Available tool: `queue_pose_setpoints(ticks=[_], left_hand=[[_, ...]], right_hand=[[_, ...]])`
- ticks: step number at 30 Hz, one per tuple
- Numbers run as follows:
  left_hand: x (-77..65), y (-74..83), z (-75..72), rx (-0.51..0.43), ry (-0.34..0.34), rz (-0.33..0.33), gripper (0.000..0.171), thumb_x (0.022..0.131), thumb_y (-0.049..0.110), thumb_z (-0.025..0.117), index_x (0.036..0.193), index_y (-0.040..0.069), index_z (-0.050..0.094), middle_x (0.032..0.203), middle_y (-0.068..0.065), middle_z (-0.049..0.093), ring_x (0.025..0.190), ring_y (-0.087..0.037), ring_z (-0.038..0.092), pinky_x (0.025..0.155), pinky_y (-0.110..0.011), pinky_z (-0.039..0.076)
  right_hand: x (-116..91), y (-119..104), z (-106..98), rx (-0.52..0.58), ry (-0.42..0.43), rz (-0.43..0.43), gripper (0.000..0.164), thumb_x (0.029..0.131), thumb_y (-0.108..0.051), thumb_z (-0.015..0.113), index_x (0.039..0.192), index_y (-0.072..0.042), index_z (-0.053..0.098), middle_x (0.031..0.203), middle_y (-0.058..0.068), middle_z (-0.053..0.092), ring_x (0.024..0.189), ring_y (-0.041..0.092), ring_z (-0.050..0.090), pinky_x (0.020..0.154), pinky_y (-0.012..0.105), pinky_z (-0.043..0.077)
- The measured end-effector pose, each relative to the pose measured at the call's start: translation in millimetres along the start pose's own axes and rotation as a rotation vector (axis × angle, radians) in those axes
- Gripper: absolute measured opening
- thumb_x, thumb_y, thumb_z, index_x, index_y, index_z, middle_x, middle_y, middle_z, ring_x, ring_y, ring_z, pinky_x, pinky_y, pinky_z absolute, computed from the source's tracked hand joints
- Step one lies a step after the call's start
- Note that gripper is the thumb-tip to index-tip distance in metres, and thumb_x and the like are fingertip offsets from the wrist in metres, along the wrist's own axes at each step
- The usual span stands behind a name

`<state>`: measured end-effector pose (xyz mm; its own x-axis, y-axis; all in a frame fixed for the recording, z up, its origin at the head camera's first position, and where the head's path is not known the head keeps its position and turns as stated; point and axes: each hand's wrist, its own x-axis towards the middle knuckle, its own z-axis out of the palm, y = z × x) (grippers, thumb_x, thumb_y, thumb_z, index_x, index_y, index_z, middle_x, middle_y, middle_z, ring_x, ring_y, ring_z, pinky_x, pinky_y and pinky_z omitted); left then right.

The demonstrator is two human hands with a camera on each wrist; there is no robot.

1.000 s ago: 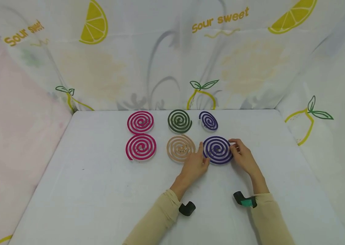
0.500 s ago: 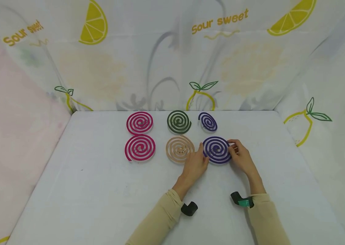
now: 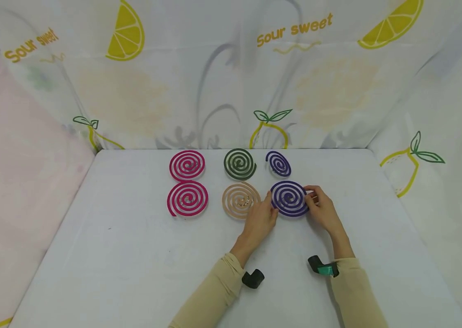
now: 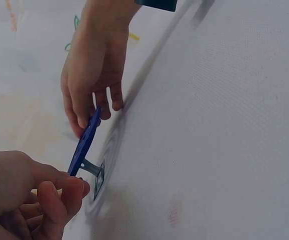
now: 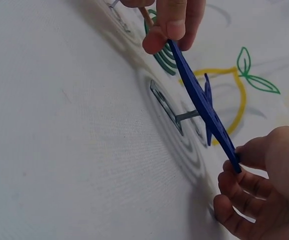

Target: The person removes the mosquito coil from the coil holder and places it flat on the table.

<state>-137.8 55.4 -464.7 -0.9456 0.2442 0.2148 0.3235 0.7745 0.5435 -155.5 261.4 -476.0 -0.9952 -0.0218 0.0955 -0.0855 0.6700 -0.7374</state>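
Note:
A dark purple-blue mosquito coil [image 3: 290, 198] lies level at the right end of the front row. My left hand [image 3: 259, 220] pinches its left edge between thumb and fingers. At the opposite edge, my right hand [image 3: 324, 210] pinches the rim, thumb on one face; this grip shows closely in the right wrist view. Under the coil a small metal stand [image 5: 167, 108] holds it up off the white table [image 3: 132, 273]. The left wrist view shows the same stand's post [image 4: 90, 167] meeting the coil's underside. Beneath my left hand, a tan coil [image 3: 235, 200] is partly covered.
Two pink coils, one rear [image 3: 187, 165] and one front [image 3: 187, 198], are at the left. A green coil [image 3: 239, 163] stands behind the tan one. A smaller purple coil [image 3: 279, 164] leans tilted at the back right. Behind the table hangs a lemon-printed cloth [image 3: 198, 91].
The held purple coil has shifted slightly backward and left, with both hands keeping their pinch on it. The other coils stay in place; the head view moved slightly.

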Motion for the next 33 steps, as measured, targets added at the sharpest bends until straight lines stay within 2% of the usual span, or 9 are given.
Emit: queue_pose_setpoints(ticks=[10,23,27,33], left_hand=[[1.9,-0.3,-2.6,-0.042,-0.011,-0.009,0.051,0.087,0.016,0.065,0.132,-0.003,0.049,0.081,-0.002,0.071,0.071,-0.021,0.067,0.063,-0.031,0.05],[2.6,1.4,-6.6,-0.062,0.009,-0.011,0.051,0.086,0.016,0.065,0.132,-0.003,0.05,0.079,0.0,0.071,0.068,-0.019,0.065,0.062,-0.03,0.048],[2.2,0.9,-8.5,-0.119,0.015,-0.033,0.054,0.087,0.018,0.064,0.134,-0.004,0.048,0.076,0.002,0.07,0.063,-0.014,0.061,0.066,-0.03,0.048],[-3.1,-0.7,-11.4,-0.32,-0.046,-0.071,0.055,0.091,0.019,0.06,0.138,-0.004,0.043,0.071,0.007,0.071,0.043,-0.001,0.053,0.066,-0.026,0.047]], right_hand=[[2,-4,-1,0.013,-0.012,0.031,0.03,0.097,-0.011,0.046,0.126,-0.002,0.05,0.1,0.018,0.057,0.088,0.026,0.056,0.071,0.024,0.046],[2,-5,-3,0.022,-0.002,0.024,0.03,0.098,-0.012,0.046,0.126,-0.002,0.05,0.1,0.017,0.057,0.089,0.024,0.055,0.072,0.02,0.045],[0,-8,-5,0.031,-0.001,0.017,0.03,0.098,-0.013,0.046,0.126,-0.002,0.05,0.1,0.017,0.057,0.089,0.024,0.055,0.072,0.019,0.044],[-6,-9,-6,0.053,0.007,-0.002,0.029,0.097,-0.01,0.047,0.124,-0.002,0.052,0.098,0.017,0.058,0.084,0.016,0.053,0.07,0.017,0.044]])
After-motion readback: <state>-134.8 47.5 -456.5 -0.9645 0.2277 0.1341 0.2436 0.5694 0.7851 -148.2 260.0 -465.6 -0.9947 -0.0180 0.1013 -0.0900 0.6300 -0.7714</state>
